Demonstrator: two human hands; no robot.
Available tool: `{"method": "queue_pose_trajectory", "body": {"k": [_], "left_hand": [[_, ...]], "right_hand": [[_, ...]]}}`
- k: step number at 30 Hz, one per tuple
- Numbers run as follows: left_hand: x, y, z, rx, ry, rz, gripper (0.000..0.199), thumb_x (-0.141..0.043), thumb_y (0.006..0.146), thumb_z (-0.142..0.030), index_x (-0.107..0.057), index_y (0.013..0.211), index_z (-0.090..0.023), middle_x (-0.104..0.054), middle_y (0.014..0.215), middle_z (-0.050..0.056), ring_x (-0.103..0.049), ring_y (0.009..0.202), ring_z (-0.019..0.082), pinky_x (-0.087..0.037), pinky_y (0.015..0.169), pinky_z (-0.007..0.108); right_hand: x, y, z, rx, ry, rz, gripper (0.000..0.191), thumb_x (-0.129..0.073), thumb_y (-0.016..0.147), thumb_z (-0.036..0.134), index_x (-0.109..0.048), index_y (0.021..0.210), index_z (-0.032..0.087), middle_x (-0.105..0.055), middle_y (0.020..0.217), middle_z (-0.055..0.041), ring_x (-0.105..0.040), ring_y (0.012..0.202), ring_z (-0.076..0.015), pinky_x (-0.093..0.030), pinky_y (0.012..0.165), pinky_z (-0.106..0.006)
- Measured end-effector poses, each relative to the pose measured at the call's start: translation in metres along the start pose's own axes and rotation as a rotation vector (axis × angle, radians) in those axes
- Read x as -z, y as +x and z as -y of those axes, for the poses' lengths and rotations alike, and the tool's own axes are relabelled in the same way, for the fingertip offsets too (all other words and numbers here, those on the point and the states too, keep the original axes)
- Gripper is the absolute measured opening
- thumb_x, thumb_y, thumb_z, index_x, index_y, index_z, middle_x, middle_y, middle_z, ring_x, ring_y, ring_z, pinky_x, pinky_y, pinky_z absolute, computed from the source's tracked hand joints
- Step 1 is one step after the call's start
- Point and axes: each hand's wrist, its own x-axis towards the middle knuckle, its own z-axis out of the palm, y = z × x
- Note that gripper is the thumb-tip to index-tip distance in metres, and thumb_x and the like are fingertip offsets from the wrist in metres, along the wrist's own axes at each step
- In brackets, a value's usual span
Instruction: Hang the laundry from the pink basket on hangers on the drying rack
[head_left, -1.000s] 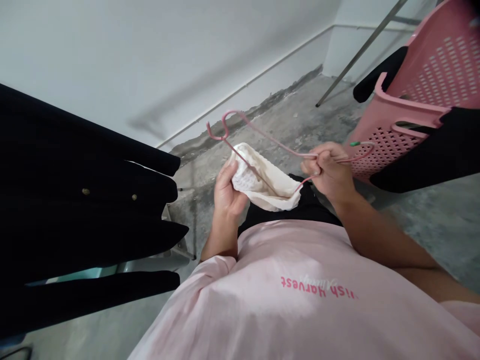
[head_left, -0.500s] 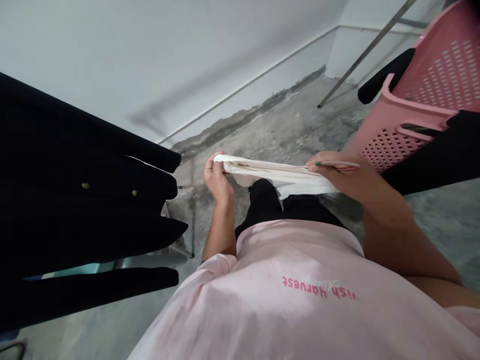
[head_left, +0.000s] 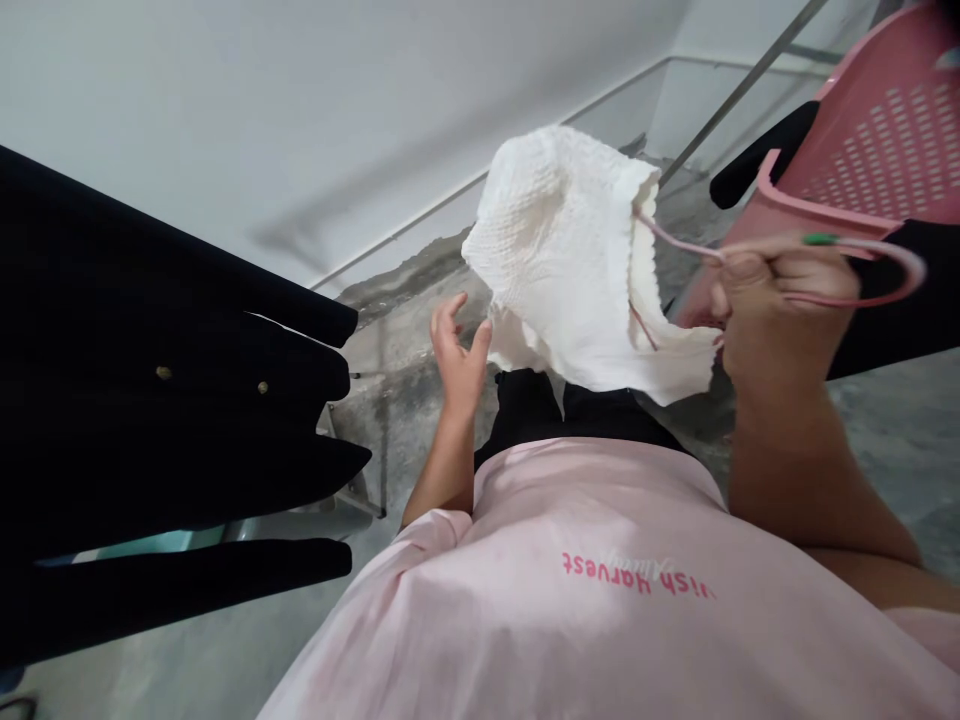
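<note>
My right hand [head_left: 787, 310] is closed around a thin pink hanger [head_left: 911, 270] with a green band on it. A white crinkled garment [head_left: 562, 250] with a scalloped edge spreads out to the left of that hand. Part of the hanger passes into the garment's opening, and one corner of the cloth reaches my right fingers. Whether those fingers also pinch the cloth, I cannot tell. My left hand [head_left: 459, 355] is open, thumb and fingers apart, just beside the garment's lower left edge and holding nothing.
Dark clothes with gold buttons [head_left: 163, 373] hang on the left. A pink perforated basket [head_left: 862, 190] stands at the right, with dark cloth around it. Behind are a metal pole [head_left: 739, 85], the white wall [head_left: 300, 110] and the grey concrete floor [head_left: 409, 370].
My left hand has let go of the white garment and opened. The right hand has risen with the hanger, and the garment has swung up from a stretched strip into a spread shape.
</note>
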Motion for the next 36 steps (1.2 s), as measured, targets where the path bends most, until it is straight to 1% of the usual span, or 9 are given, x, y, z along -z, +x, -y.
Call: {"method": "queue_pose_trajectory", "body": {"k": [4,9,13,17,21,26,32,34,36], "left_hand": [[-0.007,-0.002,0.016,0.065,-0.011,0.102,0.033,-0.072,0.084,-0.034,-0.067,0.116,-0.026,-0.06,0.128,0.008,-0.054,0.122,0.025,-0.044,0.098,0.034],[-0.014,-0.008,0.02,0.067,-0.014,0.195,0.026,-0.074,0.082,-0.03,-0.071,0.107,-0.025,-0.063,0.12,0.008,-0.057,0.116,0.024,-0.045,0.091,0.031],[-0.023,-0.018,0.021,0.113,-0.064,0.196,0.03,-0.073,0.082,-0.03,-0.067,0.111,-0.024,-0.065,0.111,0.007,-0.06,0.105,0.021,-0.046,0.086,0.029],[-0.035,-0.029,0.023,0.101,-0.019,0.463,0.021,-0.068,0.087,-0.032,-0.067,0.105,-0.021,-0.065,0.093,0.004,-0.061,0.086,0.017,-0.045,0.078,0.028],[-0.041,-0.035,0.026,0.077,0.017,0.615,0.022,-0.066,0.089,-0.035,-0.069,0.105,-0.02,-0.067,0.093,0.005,-0.061,0.087,0.019,-0.045,0.077,0.029],[-0.044,-0.03,0.048,0.188,-0.106,0.402,0.043,-0.07,0.087,-0.036,-0.058,0.127,-0.023,-0.066,0.101,0.005,-0.062,0.086,0.017,-0.047,0.078,0.028],[-0.035,-0.015,0.066,0.518,-0.319,0.126,0.083,-0.073,0.084,-0.048,-0.03,0.15,-0.024,-0.067,0.102,0.005,-0.065,0.073,0.013,-0.046,0.065,0.024],[-0.031,-0.012,0.067,0.571,-0.386,0.075,0.083,-0.074,0.083,-0.05,-0.03,0.149,-0.025,-0.069,0.098,0.003,-0.064,0.066,0.011,-0.045,0.063,0.023],[-0.028,-0.007,0.068,0.573,-0.453,0.041,0.063,-0.074,0.084,-0.051,-0.047,0.134,-0.023,-0.07,0.086,0.001,-0.058,0.057,0.008,-0.043,0.059,0.02]], "right_hand": [[0.0,0.004,-0.003,-0.117,0.166,0.191,0.011,-0.069,0.081,0.024,-0.069,0.074,0.016,-0.045,0.049,0.0025,-0.035,0.044,-0.0069,-0.02,0.044,-0.026],[0.0,0.005,0.002,-0.241,0.463,0.257,0.024,-0.08,0.069,0.029,-0.07,0.089,0.019,-0.055,0.055,0.0016,-0.033,0.04,-0.007,-0.016,0.041,-0.026],[-0.006,0.006,0.009,-0.285,0.57,0.232,0.032,-0.085,0.063,0.031,-0.066,0.086,0.021,-0.056,0.063,0.0017,-0.033,0.042,-0.0058,-0.017,0.041,-0.025],[-0.012,0.003,0.005,-0.305,0.583,0.22,0.032,-0.087,0.063,0.033,-0.062,0.077,0.018,-0.05,0.06,0.0034,-0.033,0.04,-0.0037,-0.018,0.04,-0.023],[-0.01,-0.004,-0.003,-0.321,0.444,0.421,0.035,-0.082,0.071,0.048,-0.068,0.083,0.017,-0.05,0.059,0.0036,-0.023,0.036,-0.0019,-0.012,0.036,-0.023],[-0.005,-0.008,-0.005,-0.166,0.096,0.536,0.043,-0.066,0.088,0.05,-0.062,0.125,0.028,-0.056,0.064,0.0026,-0.034,0.043,-0.0072,-0.025,0.037,-0.021],[-0.003,-0.006,0.005,-0.106,-0.039,0.653,0.042,-0.06,0.092,0.048,-0.063,0.128,0.026,-0.054,0.059,0.001,-0.05,0.053,-0.0135,-0.046,0.053,-0.027],[-0.001,-0.006,0.009,-0.054,-0.165,0.715,0.042,-0.056,0.094,0.048,-0.065,0.128,0.026,-0.059,0.066,-0.0016,-0.059,0.064,-0.0169,-0.052,0.064,-0.03],[0.0,-0.004,0.01,0.022,-0.317,0.781,0.042,-0.05,0.096,0.047,-0.066,0.128,0.024,-0.069,0.085,-0.0053,-0.066,0.084,-0.0209,-0.053,0.082,-0.035]]}}
